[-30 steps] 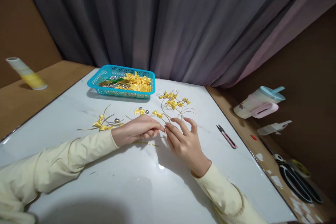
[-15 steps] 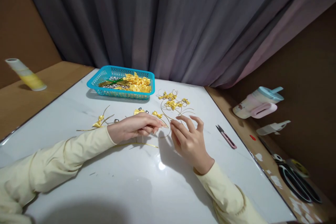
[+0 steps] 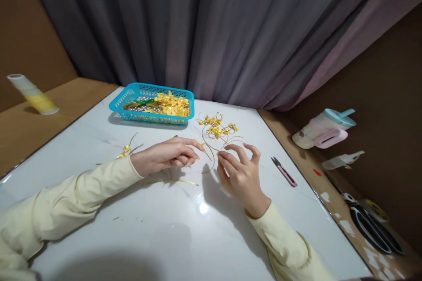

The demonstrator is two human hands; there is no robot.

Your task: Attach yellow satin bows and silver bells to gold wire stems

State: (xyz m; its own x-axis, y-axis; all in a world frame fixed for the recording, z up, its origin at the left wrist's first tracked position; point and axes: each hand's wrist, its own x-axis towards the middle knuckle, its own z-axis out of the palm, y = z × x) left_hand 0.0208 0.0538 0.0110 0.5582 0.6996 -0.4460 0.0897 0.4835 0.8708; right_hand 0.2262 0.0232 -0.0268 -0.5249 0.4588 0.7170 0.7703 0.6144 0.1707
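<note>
My left hand (image 3: 168,153) has its index finger stretched out over a thin gold wire end, with the thumb apart and the other fingers curled. No object shows in its grip. My right hand (image 3: 240,178) pinches thumb and index finger at a curved gold wire (image 3: 211,144), its other fingers raised. Beyond the fingertips that wire runs beside a cluster of yellow ribbon bows (image 3: 216,131) with silvery beads and wire tails. Another yellow bow (image 3: 124,151) on gold wire lies left of my left wrist. A straight gold wire (image 3: 181,180) rests below my left hand, which hides other pieces.
A blue basket (image 3: 151,118) of yellow bows and silvery beads stands at the back. Pink thread snips (image 3: 284,171) lie at right. Past the edge are a tumbler (image 3: 321,129), a small bottle (image 3: 341,161) and black scissors (image 3: 372,228). A yellow-wound spool (image 3: 38,99) stands left.
My left hand has moved slightly left, its index finger lifting away from the thumb and off the wire end. My right hand has shifted a little right, still pinched.
</note>
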